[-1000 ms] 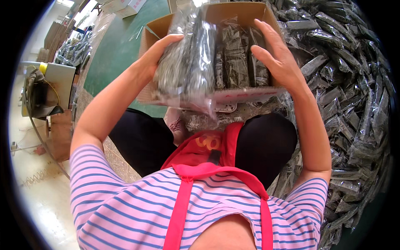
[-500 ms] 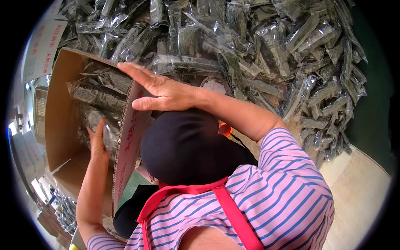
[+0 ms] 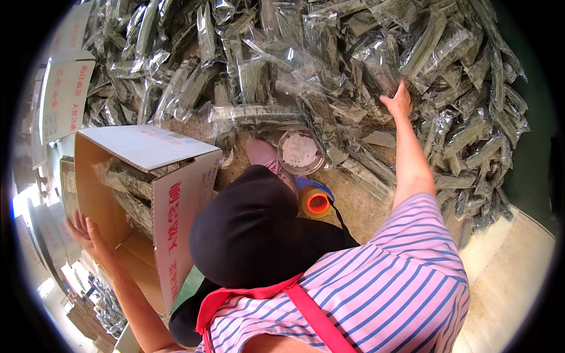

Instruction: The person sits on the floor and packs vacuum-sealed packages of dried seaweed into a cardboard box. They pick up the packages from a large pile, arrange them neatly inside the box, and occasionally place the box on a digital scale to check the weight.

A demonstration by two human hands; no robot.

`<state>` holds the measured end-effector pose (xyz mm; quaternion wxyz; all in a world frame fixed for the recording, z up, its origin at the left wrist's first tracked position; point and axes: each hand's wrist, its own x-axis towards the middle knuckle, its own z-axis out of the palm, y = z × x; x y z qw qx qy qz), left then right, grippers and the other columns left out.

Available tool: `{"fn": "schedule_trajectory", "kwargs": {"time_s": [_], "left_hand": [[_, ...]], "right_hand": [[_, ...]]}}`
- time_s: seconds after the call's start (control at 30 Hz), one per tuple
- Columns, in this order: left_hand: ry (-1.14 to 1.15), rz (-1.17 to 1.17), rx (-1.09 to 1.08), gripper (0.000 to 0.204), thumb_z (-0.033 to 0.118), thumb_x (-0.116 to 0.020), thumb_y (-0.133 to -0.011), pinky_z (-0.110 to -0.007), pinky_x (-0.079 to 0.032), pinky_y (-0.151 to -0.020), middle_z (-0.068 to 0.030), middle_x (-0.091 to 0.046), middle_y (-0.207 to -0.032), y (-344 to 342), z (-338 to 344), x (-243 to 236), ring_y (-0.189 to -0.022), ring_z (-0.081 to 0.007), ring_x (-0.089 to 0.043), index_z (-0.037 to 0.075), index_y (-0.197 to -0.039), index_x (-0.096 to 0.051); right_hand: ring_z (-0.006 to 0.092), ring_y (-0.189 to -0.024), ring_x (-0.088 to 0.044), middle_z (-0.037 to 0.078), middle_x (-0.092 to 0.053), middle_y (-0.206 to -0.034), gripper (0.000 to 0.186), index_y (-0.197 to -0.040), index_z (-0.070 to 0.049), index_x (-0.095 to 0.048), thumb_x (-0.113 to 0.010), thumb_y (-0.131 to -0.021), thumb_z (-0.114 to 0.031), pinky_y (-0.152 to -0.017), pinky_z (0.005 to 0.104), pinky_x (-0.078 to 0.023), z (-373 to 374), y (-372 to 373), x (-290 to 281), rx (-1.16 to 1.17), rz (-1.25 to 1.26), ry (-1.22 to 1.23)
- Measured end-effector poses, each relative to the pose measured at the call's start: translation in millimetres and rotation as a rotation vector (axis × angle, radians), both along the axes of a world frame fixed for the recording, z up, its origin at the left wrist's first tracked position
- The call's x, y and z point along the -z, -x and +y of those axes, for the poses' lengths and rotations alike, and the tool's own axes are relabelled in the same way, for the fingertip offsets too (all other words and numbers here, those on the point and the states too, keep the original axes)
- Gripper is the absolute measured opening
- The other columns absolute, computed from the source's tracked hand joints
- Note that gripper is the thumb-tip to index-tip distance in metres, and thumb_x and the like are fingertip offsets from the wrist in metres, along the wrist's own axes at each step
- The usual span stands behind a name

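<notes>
My right hand (image 3: 400, 102) reaches into the pile, thumb and fingers apart, at the lower end of a clear plastic packet of dried grey-green strips (image 3: 381, 63); I cannot tell whether it touches. By the left wall of a white-sided cardboard box (image 3: 183, 194) is my left hand (image 3: 91, 238), fingers spread and holding nothing. The box's mouth faces me, showing brown inner walls. Several similar packets (image 3: 130, 187) lie inside it, toward its far and right side. The rest of the packet pile (image 3: 253, 76) spreads across the far side.
Between my foot and the pile stands a round clear tub (image 3: 301, 152) with a pale label. An orange-rimmed roll of tape (image 3: 318, 203) lies beside my knee. More white cartons (image 3: 63, 97) stand at the far left. Pale floor tiles (image 3: 500, 282) show at the right.
My right hand has left the box's edge and moved right to the pile. My left hand has come out of the box to its left side. The box's white far side now shows.
</notes>
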<state>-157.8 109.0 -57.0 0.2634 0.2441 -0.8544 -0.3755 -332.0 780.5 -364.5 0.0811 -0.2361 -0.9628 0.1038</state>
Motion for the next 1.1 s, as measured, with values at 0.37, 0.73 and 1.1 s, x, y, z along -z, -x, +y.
{"fn": "schedule_trajectory", "kwargs": {"time_s": [0.37, 0.73, 1.1], "left_hand": [[-0.47, -0.246, 0.735, 0.083, 0.015, -0.068, -0.074, -0.04, -0.043, -0.093, -0.0192, -0.051, -0.121, 146, 289, 16, -0.11, -0.0267, -0.052, 0.002, -0.14, -0.02], [-1.025, -0.113, 0.582, 0.086, 0.008, -0.071, -0.07, -0.032, -0.051, -0.072, -0.0166, -0.055, -0.107, 167, 266, 36, -0.089, -0.0208, -0.058, 0.007, -0.14, -0.02], [-1.088, 0.218, 0.724, 0.087, 0.008, -0.064, -0.064, -0.029, -0.035, -0.095, -0.016, -0.048, -0.121, 106, 232, -36, -0.109, -0.0199, -0.046, -0.001, -0.139, -0.021]], "right_hand": [[0.0246, -0.104, -0.056, 0.016, -0.061, -0.105, 0.07, -0.127, -0.004, -0.044, -0.061, -0.078, -0.052, -0.092, 0.0382, -0.043, -193, -6, -182, -0.698, 0.302, 1.415], [0.034, -0.115, -0.049, 0.019, -0.049, -0.127, 0.083, -0.129, -0.003, -0.039, -0.08, -0.061, -0.027, -0.094, 0.0415, -0.042, -40, -4, 58, -0.176, -0.365, 0.118], [0.0198, -0.105, -0.051, 0.01, -0.053, -0.115, 0.056, -0.124, -0.003, -0.048, -0.065, -0.071, -0.016, -0.088, 0.0325, -0.041, -25, -107, -64, -0.023, -0.27, 1.357]]}}
